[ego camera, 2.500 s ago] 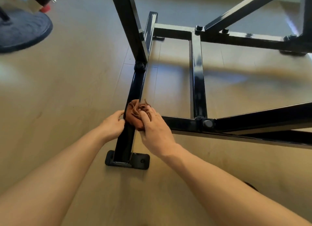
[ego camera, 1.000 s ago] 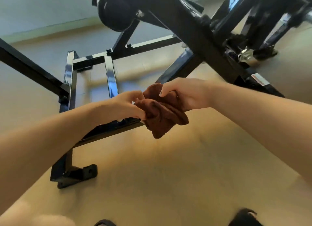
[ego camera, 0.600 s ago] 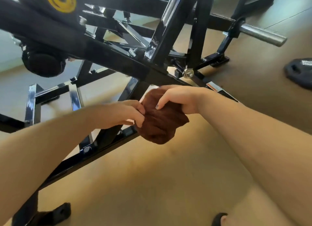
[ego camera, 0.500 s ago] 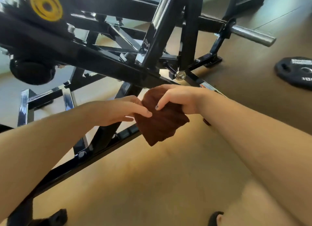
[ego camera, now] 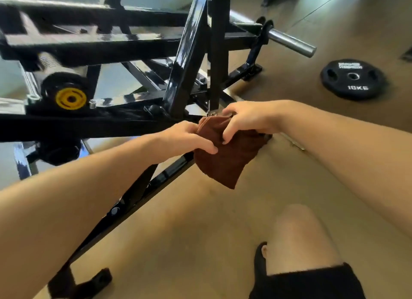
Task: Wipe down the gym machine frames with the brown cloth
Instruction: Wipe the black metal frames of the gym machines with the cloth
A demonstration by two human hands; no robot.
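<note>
Brown cloth point(ego camera: 225, 158) pinched by left hand point(ego camera: 189, 138) and right hand point(ego camera: 247, 118).

Single view only, head-mounted, wide-angle, with straight bars bowed toward the picture edges. Aimed forward and steeply down from above the person's own forearms, which enter from the lower left and lower right corners. Close range: left hand point(ego camera: 189, 138) and right hand point(ego camera: 247, 118) meet near centre, on the brown cloth point(ego camera: 225, 158), within arm's reach of the lens. Black machine frame point(ego camera: 187, 60) fills the upper left half, its upper left part blurred. Floor point(ego camera: 189, 231) takes the lower half. Weight plate point(ego camera: 353, 79) lies toward the right edge. Bare knee point(ego camera: 298, 236) at the bottom edge, directly beneath the camera. No second view for overlap.
</note>
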